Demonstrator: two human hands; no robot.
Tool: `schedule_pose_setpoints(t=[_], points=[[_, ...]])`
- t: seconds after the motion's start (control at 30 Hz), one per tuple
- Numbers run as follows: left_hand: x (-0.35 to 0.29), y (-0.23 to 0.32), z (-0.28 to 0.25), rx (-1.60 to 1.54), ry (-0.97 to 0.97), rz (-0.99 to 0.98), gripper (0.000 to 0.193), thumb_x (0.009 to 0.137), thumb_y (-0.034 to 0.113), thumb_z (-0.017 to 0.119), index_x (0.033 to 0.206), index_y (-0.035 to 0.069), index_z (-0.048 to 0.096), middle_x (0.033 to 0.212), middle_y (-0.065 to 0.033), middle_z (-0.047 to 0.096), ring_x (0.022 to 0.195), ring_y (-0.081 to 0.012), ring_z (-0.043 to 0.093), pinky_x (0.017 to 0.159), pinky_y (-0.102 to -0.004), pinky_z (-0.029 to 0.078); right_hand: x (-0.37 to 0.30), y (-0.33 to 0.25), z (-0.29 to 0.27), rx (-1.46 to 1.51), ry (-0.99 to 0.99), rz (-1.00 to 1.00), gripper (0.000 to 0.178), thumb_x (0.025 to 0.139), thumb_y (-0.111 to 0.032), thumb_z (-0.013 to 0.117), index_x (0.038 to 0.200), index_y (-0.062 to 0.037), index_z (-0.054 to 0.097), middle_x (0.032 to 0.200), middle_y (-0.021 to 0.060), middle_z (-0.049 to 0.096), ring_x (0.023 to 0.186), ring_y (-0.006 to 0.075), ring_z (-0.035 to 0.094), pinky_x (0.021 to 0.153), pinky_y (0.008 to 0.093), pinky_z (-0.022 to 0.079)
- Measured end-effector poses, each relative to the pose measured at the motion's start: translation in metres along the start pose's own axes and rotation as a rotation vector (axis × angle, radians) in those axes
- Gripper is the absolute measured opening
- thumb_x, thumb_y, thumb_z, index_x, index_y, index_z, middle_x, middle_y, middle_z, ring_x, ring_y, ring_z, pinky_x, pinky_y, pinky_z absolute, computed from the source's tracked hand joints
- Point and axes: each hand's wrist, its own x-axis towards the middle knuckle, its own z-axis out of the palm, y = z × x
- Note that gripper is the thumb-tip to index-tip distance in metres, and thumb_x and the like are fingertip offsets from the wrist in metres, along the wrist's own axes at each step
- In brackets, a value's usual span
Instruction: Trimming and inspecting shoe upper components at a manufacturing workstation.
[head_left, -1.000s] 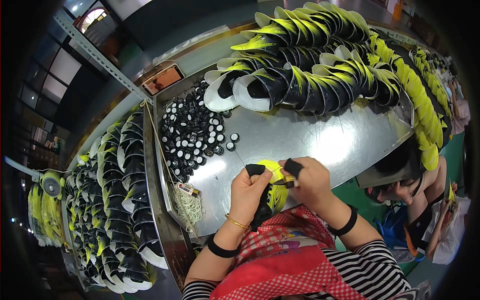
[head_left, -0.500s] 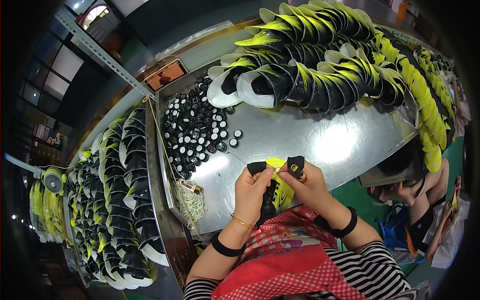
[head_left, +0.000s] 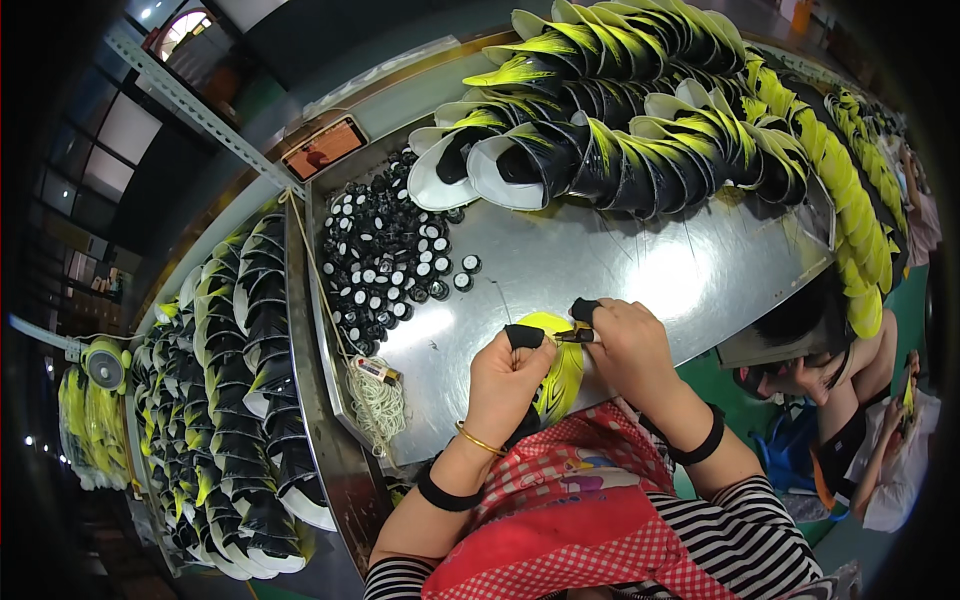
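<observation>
A yellow-and-black curved piece (head_left: 562,382), which looks like a shoe upper, rests upright against my apron at the table's front edge. My left hand (head_left: 503,378) is closed, pinching something at the top edge of this piece; the pinched bit is too small to make out. My right hand (head_left: 634,350) is closed round a small dark tool with yellow on it, which looks like thread snips (head_left: 574,335). The tool's tip points left, close to my left fingertips, over the piece. Black covers sit on fingers of both hands.
Stacked shoe uppers (head_left: 640,165) line the table's far side, and more hang at left (head_left: 225,400). Small round black parts with white tops (head_left: 385,260) lie heaped on the metal table (head_left: 560,265). A pale cord bundle (head_left: 376,408) and a phone (head_left: 325,148) are nearby. Another person (head_left: 850,400) sits at right.
My right hand has moved slightly away from my left, and the small tool now shows between them. Before, both hands' fingertips met over the yellow piece.
</observation>
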Motion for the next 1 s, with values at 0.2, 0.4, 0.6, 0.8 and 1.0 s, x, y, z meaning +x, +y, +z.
schedule_pose_setpoints(t=[0.2,0.4,0.6,0.8,1.0], points=[[-0.002,0.004,-0.001,0.095,-0.034,-0.046,0.004,0.083,0.003,0.063,0.083,0.004,0.059,0.062,0.0096,0.046,0.053,0.0017,0.037,0.046,-0.016,0.029,0.002,0.007,-0.002,0.037,-0.077,-0.134,0.015,0.061,-0.001,0.062,0.071,-0.0045,0.051,0.069,0.0078,0.055,0.068,0.0255,0.057,0.066,0.0366,0.044],[-0.002,0.001,-0.003,0.185,-0.048,-0.035,0.004,0.083,0.004,0.063,0.085,0.003,0.06,0.062,0.0095,0.046,0.054,0.0017,0.038,0.046,-0.0162,0.03,-0.001,0.009,-0.003,0.08,-0.184,-0.036,0.015,0.062,-0.004,0.063,0.069,-0.0051,0.05,0.07,0.0077,0.055,0.07,0.0254,0.057,0.07,0.0382,0.045],[-0.005,0.009,-0.006,0.022,-0.181,-0.133,0.011,0.088,0.014,0.057,0.088,0.004,0.062,0.067,0.0081,0.052,0.056,0.0012,0.039,0.049,-0.0165,0.031,-0.002,0.027,0.001,-0.139,-0.082,-0.074,0.014,0.061,-0.006,0.063,0.068,-0.0062,0.051,0.071,0.007,0.056,0.07,0.026,0.056,0.064,0.0368,0.045],[-0.014,0.006,-0.011,-0.001,-0.231,-0.155,0.015,0.092,0.016,0.051,0.09,0.004,0.061,0.071,0.006,0.054,0.057,0.0007,0.039,0.051,-0.0156,0.028,-0.009,0.051,0.013,-0.186,-0.024,-0.035,0.01,0.063,-0.004,0.061,0.067,-0.006,0.052,0.07,0.0076,0.055,0.07,0.0259,0.056,0.063,0.0365,0.044],[0.003,0.012,-0.015,0.007,-0.073,0.124,0.025,0.096,0.019,0.043,0.107,-0.002,0.054,0.095,-0.0061,0.062,0.087,-0.011,0.058,0.08,-0.0239,0.044,-0.007,0.039,0.004,0.005,0.074,0.132,0.02,0.065,-0.002,0.066,0.084,-0.0055,0.062,0.076,0.0105,0.061,0.071,0.0291,0.059,0.064,0.0377,0.046]])
